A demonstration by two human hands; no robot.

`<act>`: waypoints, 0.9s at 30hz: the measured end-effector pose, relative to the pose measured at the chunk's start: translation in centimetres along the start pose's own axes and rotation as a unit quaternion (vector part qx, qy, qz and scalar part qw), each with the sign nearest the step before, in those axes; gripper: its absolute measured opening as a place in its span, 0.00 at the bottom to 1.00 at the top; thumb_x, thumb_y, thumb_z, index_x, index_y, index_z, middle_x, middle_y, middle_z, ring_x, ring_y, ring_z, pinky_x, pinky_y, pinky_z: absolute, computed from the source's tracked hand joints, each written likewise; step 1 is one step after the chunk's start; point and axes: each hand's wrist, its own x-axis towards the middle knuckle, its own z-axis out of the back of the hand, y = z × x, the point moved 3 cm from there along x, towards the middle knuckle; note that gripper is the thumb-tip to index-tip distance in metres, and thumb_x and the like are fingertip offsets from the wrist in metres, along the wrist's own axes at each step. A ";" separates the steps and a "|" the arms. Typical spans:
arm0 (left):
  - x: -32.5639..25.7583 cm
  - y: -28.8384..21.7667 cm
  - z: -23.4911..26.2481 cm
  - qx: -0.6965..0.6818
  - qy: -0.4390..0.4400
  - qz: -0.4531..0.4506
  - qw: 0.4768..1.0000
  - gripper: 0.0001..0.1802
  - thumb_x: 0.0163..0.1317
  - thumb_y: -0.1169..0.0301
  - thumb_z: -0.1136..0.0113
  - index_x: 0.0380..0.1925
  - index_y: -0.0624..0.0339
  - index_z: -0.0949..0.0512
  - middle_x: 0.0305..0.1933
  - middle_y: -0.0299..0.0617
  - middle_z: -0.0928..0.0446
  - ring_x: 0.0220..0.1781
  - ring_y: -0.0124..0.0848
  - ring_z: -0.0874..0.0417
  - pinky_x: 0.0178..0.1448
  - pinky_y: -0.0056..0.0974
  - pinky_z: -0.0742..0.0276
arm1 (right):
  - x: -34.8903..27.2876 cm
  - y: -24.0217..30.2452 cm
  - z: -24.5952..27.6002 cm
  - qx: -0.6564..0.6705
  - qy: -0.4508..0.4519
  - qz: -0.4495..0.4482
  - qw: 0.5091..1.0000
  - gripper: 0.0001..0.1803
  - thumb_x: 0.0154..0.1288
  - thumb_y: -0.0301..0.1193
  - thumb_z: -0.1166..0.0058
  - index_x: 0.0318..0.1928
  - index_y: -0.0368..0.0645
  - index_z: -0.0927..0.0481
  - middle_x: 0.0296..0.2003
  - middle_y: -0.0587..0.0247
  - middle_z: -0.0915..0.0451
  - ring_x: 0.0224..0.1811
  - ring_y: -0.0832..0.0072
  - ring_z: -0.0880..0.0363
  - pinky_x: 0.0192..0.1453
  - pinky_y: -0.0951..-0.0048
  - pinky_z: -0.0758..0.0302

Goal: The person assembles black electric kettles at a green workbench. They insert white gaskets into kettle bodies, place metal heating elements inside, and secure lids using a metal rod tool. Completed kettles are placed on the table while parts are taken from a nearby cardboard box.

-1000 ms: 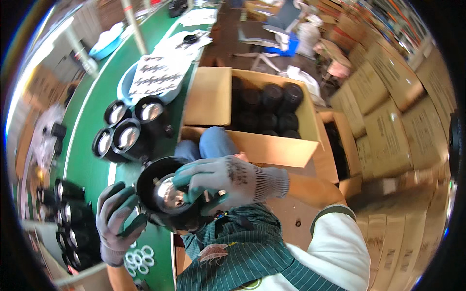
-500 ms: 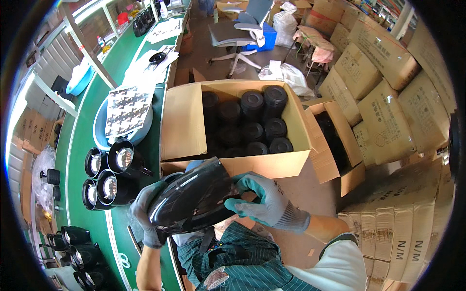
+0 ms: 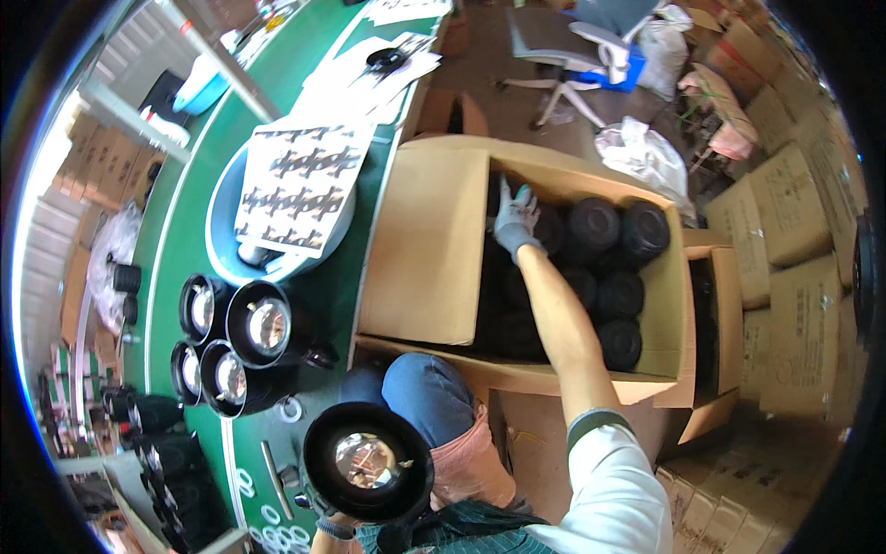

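Note:
My left hand, in a grey glove, is mostly hidden below a glossy black jug and grips it from underneath. The jug's round opening faces up and shows a shiny silver inside. My right hand, gloved in grey and teal, reaches into a cardboard box beside its folded-out left flap. Its fingers look stretched out and slightly apart, close to the dark contents; whether they touch anything I cannot tell. Black cylinders with round tops stand packed in that box.
Several similar black jugs stand on the green bench to the left. Behind them, a printed sheet lies over a blue basin. White rings lie near the bench front. Stacked cartons line the right; an office chair stands behind.
My right hand has left the jug and moved forward into the box. The jug, still in my left hand, has been lowered and turned so its opening faces up. The view has shifted.

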 end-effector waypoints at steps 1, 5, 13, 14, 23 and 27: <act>0.6 0.0 -0.2 -0.004 0.016 -0.001 1.000 0.30 0.69 0.62 0.36 0.67 0.63 0.27 0.66 0.48 0.23 0.65 0.38 0.21 0.73 0.47 0.27 | 2.3 -2.9 0.0 0.108 -0.046 -0.013 0.993 0.52 0.63 0.55 0.34 0.78 0.40 0.40 0.78 0.37 0.44 0.80 0.40 0.47 0.81 0.46 0.44; 0.8 0.7 -0.7 -0.023 0.017 -0.023 0.999 0.30 0.70 0.62 0.37 0.69 0.62 0.28 0.68 0.48 0.25 0.67 0.39 0.22 0.75 0.48 0.29 | 0.4 -3.4 -0.6 0.218 -0.045 0.067 0.973 0.46 0.66 0.52 0.35 0.74 0.35 0.33 0.72 0.37 0.32 0.73 0.38 0.33 0.77 0.48 0.36; 3.1 -0.1 -3.0 -0.054 0.106 -0.065 0.991 0.30 0.73 0.63 0.40 0.72 0.60 0.31 0.72 0.49 0.28 0.71 0.41 0.25 0.78 0.51 0.32 | -23.9 7.2 13.9 0.415 0.251 0.271 0.831 0.56 0.51 0.53 0.22 0.76 0.45 0.33 0.71 0.46 0.30 0.74 0.48 0.33 0.77 0.49 0.35; 2.9 -0.1 -3.3 -0.056 0.119 -0.061 0.989 0.30 0.73 0.64 0.41 0.72 0.59 0.32 0.73 0.49 0.28 0.72 0.42 0.25 0.78 0.51 0.32 | -27.6 9.0 15.1 0.369 0.310 0.376 0.792 0.59 0.45 0.55 0.20 0.75 0.45 0.32 0.72 0.44 0.31 0.76 0.44 0.37 0.79 0.46 0.39; -1.3 -1.5 -1.1 -0.109 0.241 0.096 0.959 0.35 0.69 0.68 0.35 0.75 0.56 0.33 0.75 0.48 0.29 0.74 0.42 0.27 0.82 0.51 0.37 | -38.3 11.3 16.5 0.343 0.413 0.499 0.681 0.63 0.32 0.53 0.14 0.73 0.48 0.26 0.79 0.36 0.49 0.80 0.40 0.42 0.81 0.48 0.42; -2.5 -1.0 -1.5 -0.112 0.283 0.104 0.947 0.34 0.70 0.68 0.35 0.74 0.57 0.32 0.74 0.48 0.28 0.72 0.42 0.26 0.80 0.50 0.34 | -40.4 11.8 18.2 0.331 0.423 0.510 0.672 0.63 0.31 0.55 0.14 0.73 0.47 0.25 0.79 0.35 0.49 0.80 0.40 0.42 0.81 0.49 0.41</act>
